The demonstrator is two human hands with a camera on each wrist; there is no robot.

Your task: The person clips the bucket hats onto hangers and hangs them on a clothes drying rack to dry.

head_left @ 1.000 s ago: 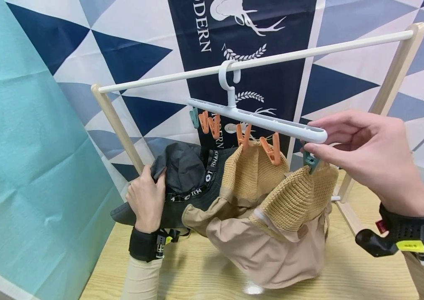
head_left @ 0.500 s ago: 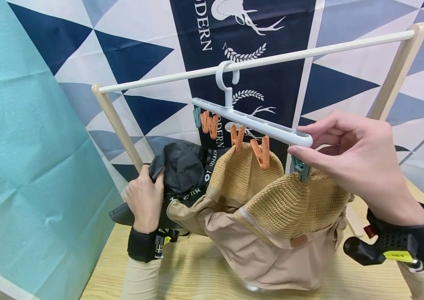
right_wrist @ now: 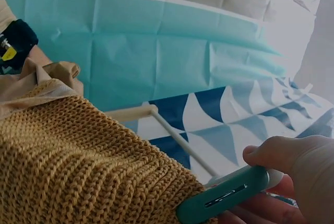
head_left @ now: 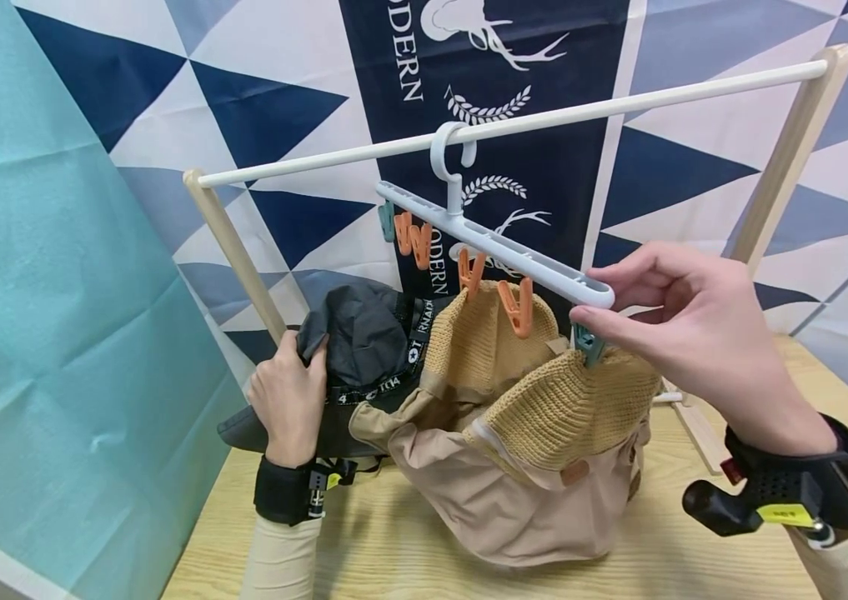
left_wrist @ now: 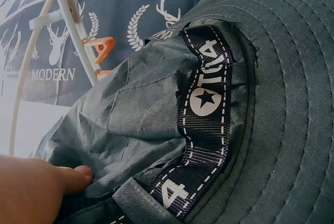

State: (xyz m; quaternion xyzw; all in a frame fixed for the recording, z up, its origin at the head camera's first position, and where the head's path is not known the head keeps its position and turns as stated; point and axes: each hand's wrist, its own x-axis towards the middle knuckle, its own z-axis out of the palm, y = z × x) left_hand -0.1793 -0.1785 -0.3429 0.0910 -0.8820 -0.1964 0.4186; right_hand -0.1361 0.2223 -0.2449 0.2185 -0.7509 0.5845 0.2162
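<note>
My left hand (head_left: 288,408) grips the bunched crown of a dark grey brimmed hat (head_left: 363,333), whose lettered inner band (left_wrist: 206,98) shows in the left wrist view. With thumb and fingers, my right hand (head_left: 694,325) pinches the near end of a pale blue clip hanger (head_left: 494,246). Below that end, a teal clip (head_left: 587,343) holds the edge of a tan knitted hat (head_left: 544,408) with beige fabric. An orange clip (head_left: 517,308) hangs at its rear part. Whether the tan part is one hat or two, I cannot tell.
The hanger hooks over a white rail (head_left: 641,102) between wooden posts (head_left: 791,167). More orange clips (head_left: 420,246) and another teal clip (head_left: 386,222) hang at the hanger's far end. Below lies a wood-grain table (head_left: 378,542); a teal sheet (head_left: 78,333) stands at left.
My right hand has moved left and slightly down, turning the hanger's near end, and the tan hat has swung left with it. My left hand keeps its grip on the dark hat.
</note>
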